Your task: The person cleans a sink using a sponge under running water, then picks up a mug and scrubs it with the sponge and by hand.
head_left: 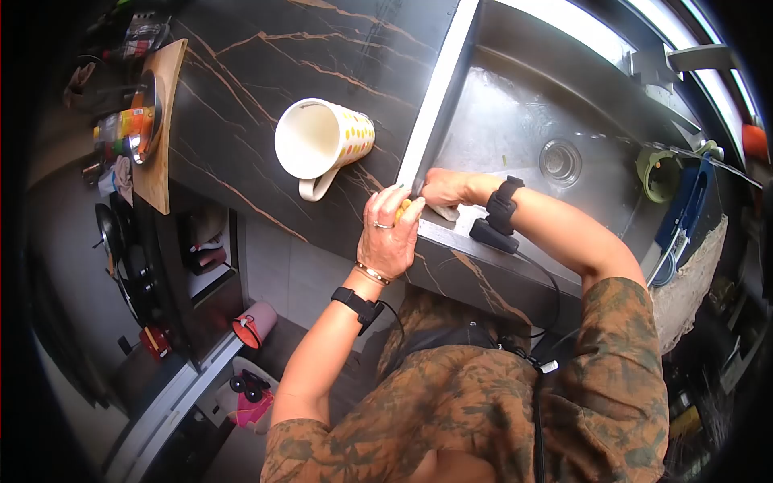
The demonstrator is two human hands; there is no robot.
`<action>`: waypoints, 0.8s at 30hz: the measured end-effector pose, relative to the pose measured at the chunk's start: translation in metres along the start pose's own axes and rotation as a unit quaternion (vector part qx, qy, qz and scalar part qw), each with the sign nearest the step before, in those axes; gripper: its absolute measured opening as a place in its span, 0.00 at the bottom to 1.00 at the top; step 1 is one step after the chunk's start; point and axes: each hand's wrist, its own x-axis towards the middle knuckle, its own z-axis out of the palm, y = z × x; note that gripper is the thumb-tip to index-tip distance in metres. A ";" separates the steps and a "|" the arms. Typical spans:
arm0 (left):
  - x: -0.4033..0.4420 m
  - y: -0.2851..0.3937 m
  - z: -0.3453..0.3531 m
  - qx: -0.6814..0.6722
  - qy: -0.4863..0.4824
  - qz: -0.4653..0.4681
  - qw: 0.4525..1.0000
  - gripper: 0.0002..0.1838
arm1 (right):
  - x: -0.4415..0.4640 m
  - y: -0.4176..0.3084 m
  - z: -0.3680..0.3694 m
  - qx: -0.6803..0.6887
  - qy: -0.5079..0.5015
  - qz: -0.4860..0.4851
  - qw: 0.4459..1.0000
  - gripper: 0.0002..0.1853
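Both hands meet at the front corner of the sink, where the rim joins the counter. My left hand (pixel 388 235) is closed round a small yellow thing (pixel 403 210), mostly covered by the fingers. Right against it, my right hand (pixel 448 188) is closed like a fist over the sink's edge. A bit of something dark shows between the two hands, but I cannot make out what it is. Below the right hand a whitish piece (pixel 445 212) sticks out. A white mug (pixel 311 140) with yellow and orange dots stands on the counter to the left.
The steel sink (pixel 515 105) has a drain (pixel 560 163) and a small green scrap inside. A green strainer (pixel 659 175) and a blue item (pixel 684 205) are at its right. A wooden board (pixel 165 121) stands at the far left; a pink bin (pixel 254 324) is below.
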 end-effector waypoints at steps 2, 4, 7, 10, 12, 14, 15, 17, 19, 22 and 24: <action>0.001 0.002 -0.001 0.013 -0.005 -0.002 1.000 0.21 | 0.001 0.023 0.007 -0.045 -0.015 -0.045 0.998 0.15; 0.000 0.002 0.000 0.013 -0.003 0.001 1.000 0.20 | -0.034 0.080 0.014 -0.040 -0.031 -0.048 0.998 0.13; 0.000 0.002 0.000 0.013 0.000 0.002 1.000 0.20 | -0.116 0.181 0.032 -0.028 -0.024 0.095 0.995 0.12; -0.001 0.000 0.001 0.017 0.004 0.008 1.000 0.21 | -0.187 0.233 0.040 -0.019 -0.031 0.250 0.967 0.11; 0.001 -0.001 0.001 0.021 0.009 0.009 1.000 0.21 | -0.187 0.236 0.032 -0.089 -0.067 0.119 0.987 0.09; 0.001 0.002 0.000 0.019 0.002 0.003 1.000 0.21 | -0.160 0.252 0.042 -0.141 -0.058 -0.104 0.983 0.09; 0.000 0.003 -0.001 0.013 -0.004 -0.002 1.000 0.19 | -0.133 0.264 0.051 -0.173 -0.013 -0.255 0.951 0.10; 0.000 0.002 0.000 0.011 -0.001 0.003 1.000 0.19 | -0.097 0.105 0.027 0.128 0.046 -0.038 0.990 0.19; 0.001 0.002 0.000 0.019 0.000 0.003 1.000 0.19 | -0.071 0.032 0.018 0.145 0.057 -0.161 0.975 0.21; -0.003 0.002 -0.001 0.015 -0.012 -0.001 1.000 0.19 | -0.117 0.024 0.013 0.143 0.030 -0.105 0.984 0.25; -0.001 0.002 -0.001 0.009 -0.009 -0.002 1.000 0.19 | -0.144 0.105 0.023 0.105 0.027 0.043 0.993 0.23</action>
